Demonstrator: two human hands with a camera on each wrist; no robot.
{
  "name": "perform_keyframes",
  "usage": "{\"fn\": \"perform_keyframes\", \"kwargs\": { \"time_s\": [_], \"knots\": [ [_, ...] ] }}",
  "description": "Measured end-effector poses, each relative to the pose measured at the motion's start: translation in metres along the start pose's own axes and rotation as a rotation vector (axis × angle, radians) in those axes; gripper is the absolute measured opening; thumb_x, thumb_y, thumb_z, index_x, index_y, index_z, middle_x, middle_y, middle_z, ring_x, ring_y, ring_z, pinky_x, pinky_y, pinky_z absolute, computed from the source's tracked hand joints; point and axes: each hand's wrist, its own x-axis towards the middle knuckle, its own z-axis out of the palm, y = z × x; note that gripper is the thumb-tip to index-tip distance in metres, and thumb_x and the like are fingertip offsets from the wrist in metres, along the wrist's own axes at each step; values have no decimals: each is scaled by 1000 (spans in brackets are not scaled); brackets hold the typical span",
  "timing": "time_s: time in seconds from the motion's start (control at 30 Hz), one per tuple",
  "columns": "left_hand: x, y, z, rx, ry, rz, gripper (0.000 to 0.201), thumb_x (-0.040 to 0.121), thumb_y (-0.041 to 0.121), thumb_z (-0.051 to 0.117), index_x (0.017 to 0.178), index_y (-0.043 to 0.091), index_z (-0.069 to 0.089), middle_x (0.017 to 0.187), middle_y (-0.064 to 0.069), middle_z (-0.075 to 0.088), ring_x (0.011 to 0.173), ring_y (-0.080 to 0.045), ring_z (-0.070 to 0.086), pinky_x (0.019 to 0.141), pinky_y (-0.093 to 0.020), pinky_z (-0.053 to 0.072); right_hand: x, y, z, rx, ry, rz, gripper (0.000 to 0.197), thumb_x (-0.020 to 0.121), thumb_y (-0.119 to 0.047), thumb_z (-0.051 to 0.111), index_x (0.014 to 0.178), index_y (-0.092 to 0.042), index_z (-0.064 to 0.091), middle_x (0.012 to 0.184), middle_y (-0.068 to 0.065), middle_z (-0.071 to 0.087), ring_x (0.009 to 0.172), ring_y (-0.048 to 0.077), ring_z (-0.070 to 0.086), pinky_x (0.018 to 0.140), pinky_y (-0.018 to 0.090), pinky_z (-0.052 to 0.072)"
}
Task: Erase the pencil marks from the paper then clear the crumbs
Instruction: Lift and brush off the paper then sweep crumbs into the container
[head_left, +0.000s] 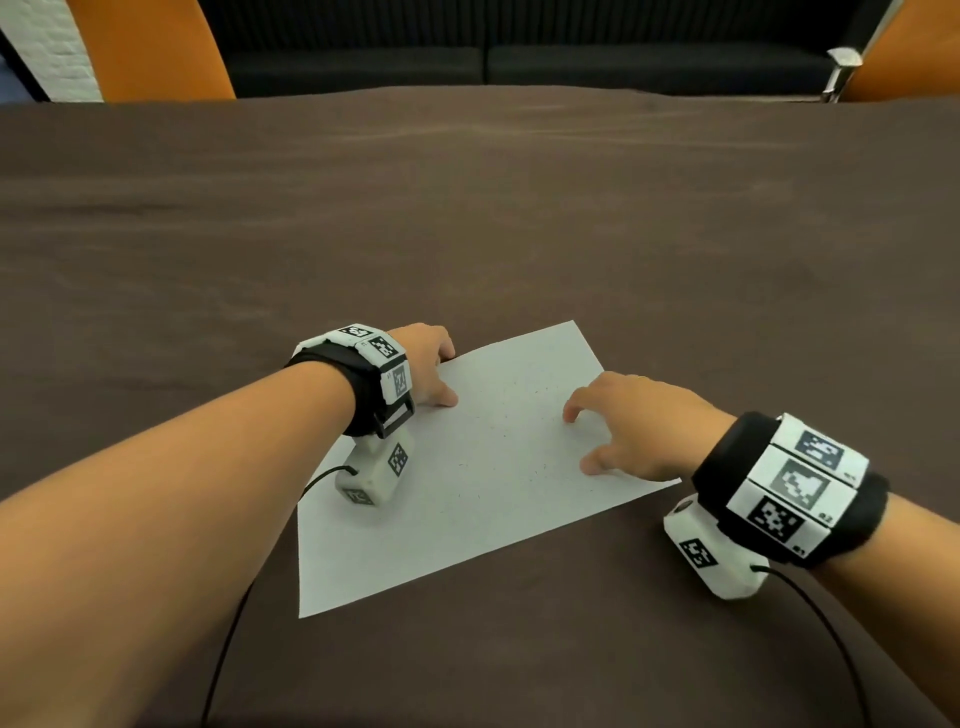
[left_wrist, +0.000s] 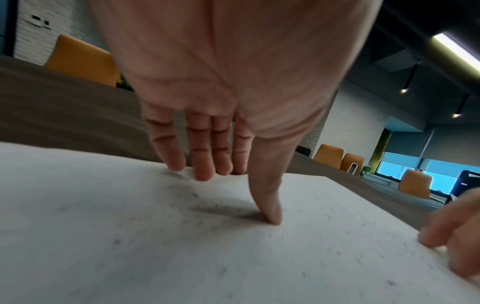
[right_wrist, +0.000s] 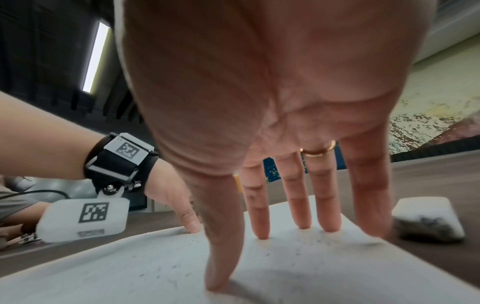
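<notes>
Paper (head_left: 457, 499) under both hands' fingertips (eraser (right_wrist: 428, 220) only in right-wrist view).

White paper (head_left: 467, 483) lay flat on brown table, rotated so far corner pointed toward 1 o'clock, near corner toward 7 o'clock. Surface showed no clear pencil lines; fine dark crumbs (head_left: 524, 395) were scattered across it, densest toward 12 o'clock half, sparser at centre. White eraser (right_wrist: 428, 220), smudged grey-black on one face, lay on table just beside paper's 3 o'clock edge, apart from it.
</notes>
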Motion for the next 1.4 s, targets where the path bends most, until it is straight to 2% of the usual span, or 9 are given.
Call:
{"fn": "perform_keyframes", "kwargs": {
  "time_s": [0.23, 0.47, 0.57, 0.73, 0.83, 1.0, 1.2, 1.3, 1.4],
  "knots": [
    [6, 9, -5, -3, -49, -19, 51, 80, 33, 79, 122, 18, 54, 115, 0, 63, 104, -23, 62, 93, -37, 51, -2, -4, -2, -36, 2, 1, 53, 95, -45, 66, 142, -36, 45, 138, -4, 48, 119, 24, 54, 86, 33, 36],
    [11, 19, -6, 32, -40, 6, 47, 80, 35, 76, 120, 23, 56, 118, 0, 53, 106, -24, 57, 76, -30, 43, -5, -8, -6, -43, 1, 0, 53, 96, -44, 65, 144, -36, 43, 138, -4, 48, 120, 23, 54, 87, 33, 35],
    [14, 21, -9, -31, -32, 27, 36, 85, 27, 72, 117, 15, 59, 111, 0, 56, 98, -21, 55, 69, -28, 41, -5, -7, -6, -35, 6, 0, 53, 96, -44, 65, 143, -36, 44, 138, -4, 47, 120, 23, 54, 87, 33, 35],
    [16, 13, -11, -147, 35, 19, 16, 90, 18, 66, 104, 21, 59, 104, 4, 57, 92, -17, 53, 76, -27, 40, -6, -6, -4, 14, 23, 6, 52, 94, -45, 66, 142, -36, 47, 139, -5, 47, 121, 23, 52, 92, 34, 38],
    [11, 3, -9, -221, 48, 11, 18, 93, 19, 65, 111, 20, 65, 95, 6, 59, 87, -16, 56, 73, -25, 40, -6, -5, -4, 234, 117, 26, 47, 92, -45, 69, 136, -36, 54, 142, -7, 47, 127, 20, 49, 106, 38, 41],
    [-5, -28, -13, -354, 163, 0, 10, 94, 16, 63, 99, 24, 65, 81, 10, 60, 71, -8, 56, 55, -18, 38, -6, -6, -11, 759, 414, 58, 34, 94, -39, 69, 127, -37, 60, 132, -14, 50, 116, 2, 43, 93, 24, 33],
    [-34, -71, -18, -610, 321, -63, 6, 93, 13, 61, 94, 15, 67, 75, 4, 63, 68, -15, 55, 61, -24, 42, 13, -23, -4, 1185, 671, 190, 51, 98, -35, 64, 144, -33, 42, 146, -9, 33, 108, 1, 42, 100, 32, 34],
    [-48, -91, -14, -793, 388, -90, 9, 94, 13, 61, 88, 17, 66, 74, 2, 66, 65, -17, 57, 63, -28, 45, 28, -39, 2, 1417, 673, 244, 56, 101, -43, 58, 150, -32, 33, 148, -7, 35, 127, 10, 39, 105, 35, 33],
    [-63, -104, -10, -954, 465, -104, 10, 95, 12, 61, 92, 18, 68, 88, -4, 75, 79, -25, 69, 78, -38, 54, 44, -56, 8, 1695, 508, 143, 50, 105, -50, 45, 147, -25, 42, 141, -8, 54, 132, 14, 51, 113, 39, 38]
  ]
}}
